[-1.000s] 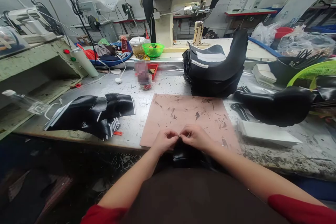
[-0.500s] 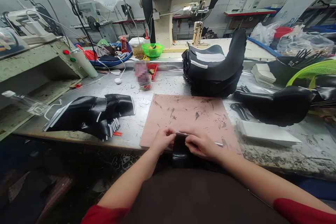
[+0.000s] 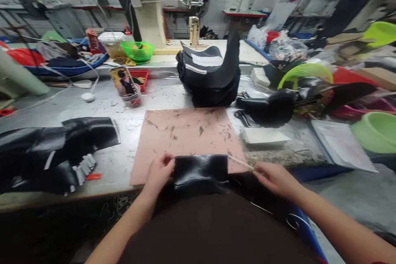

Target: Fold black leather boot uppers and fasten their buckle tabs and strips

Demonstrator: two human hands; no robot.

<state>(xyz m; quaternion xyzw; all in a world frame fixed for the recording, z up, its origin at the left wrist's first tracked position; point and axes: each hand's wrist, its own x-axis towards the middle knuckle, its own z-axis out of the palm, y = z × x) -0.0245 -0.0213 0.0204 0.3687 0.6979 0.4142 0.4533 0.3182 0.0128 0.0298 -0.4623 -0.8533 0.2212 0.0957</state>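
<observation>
A shiny black leather piece (image 3: 201,170) lies over the front edge of a pinkish board (image 3: 182,132), its lower part hidden against the dark apron. Thumb and fingers of my left hand (image 3: 161,170) pinch the upper left corner of the leather. Out to the right, my right hand (image 3: 276,178) is closed on the end of a thin white strip (image 3: 240,162). That strip runs taut from the leather's upper right corner to my fingers.
Stacked black leather parts (image 3: 210,78) stand behind the board; more black pieces (image 3: 46,144) lie left. Right are scissors (image 3: 243,118), a white stack (image 3: 264,136) and a green basin (image 3: 375,132). A phone (image 3: 123,81) leans in a cup before the sewing machine (image 3: 148,12).
The view has turned to the right. My right hand has moved away from the leather, drawing the white strip out sideways. The leather's top edge now shows at full width.
</observation>
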